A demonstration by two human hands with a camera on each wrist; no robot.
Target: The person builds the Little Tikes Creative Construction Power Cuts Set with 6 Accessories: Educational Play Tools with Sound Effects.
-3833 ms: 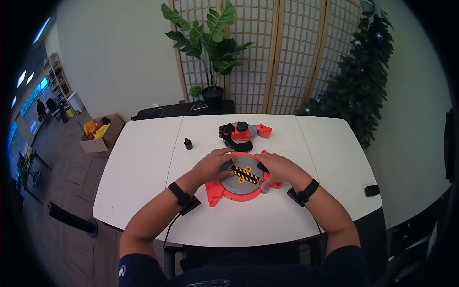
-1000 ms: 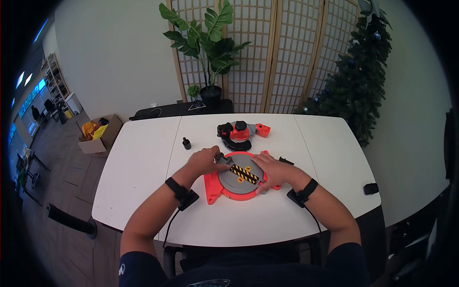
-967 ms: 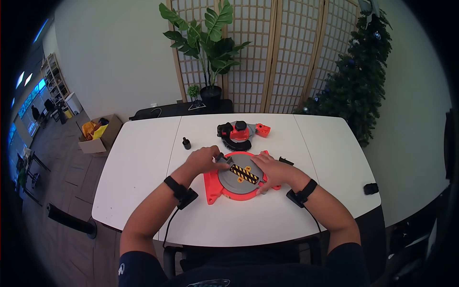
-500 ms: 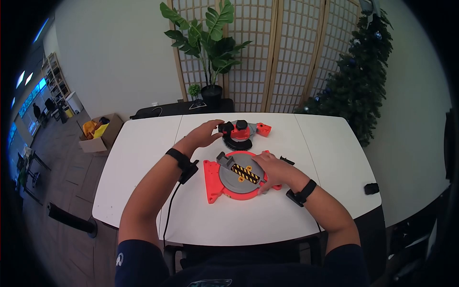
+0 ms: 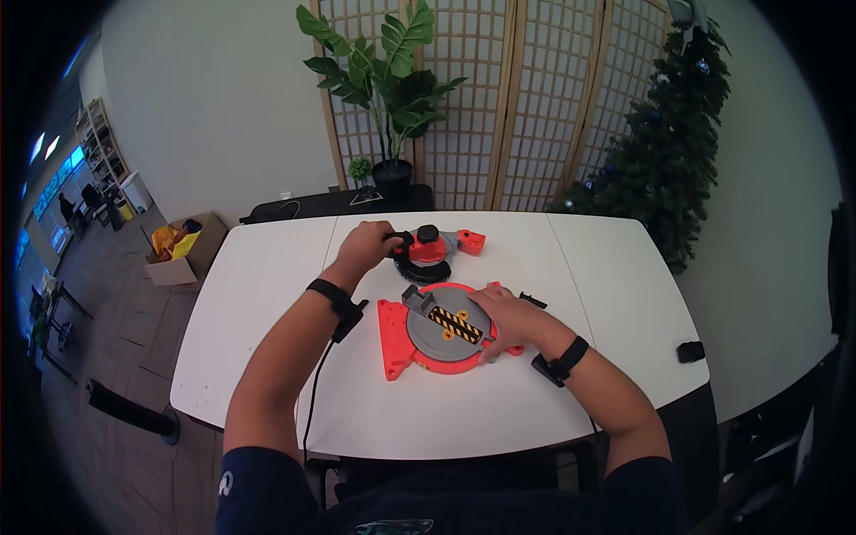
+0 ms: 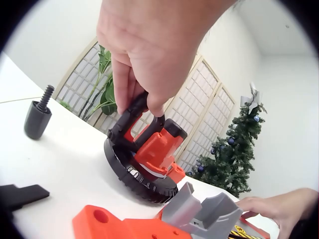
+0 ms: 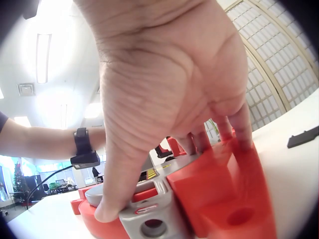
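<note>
The left hand (image 6: 149, 50) is nearly closed, its fingers curled round the black handle (image 6: 130, 117) of the saw (image 5: 426, 248). The saw is at the far side of the base (image 5: 392, 343), on the white counter (image 5: 250, 357). The right hand (image 5: 515, 319) is partly open; its fingers are spread over the right part of the base, and the thumb touches the near edge. On the grey disc (image 5: 428, 343) there is a striped strip (image 5: 456, 325). A black screw (image 6: 40, 113) stands upright on the counter, to the left of the saw.
</note>
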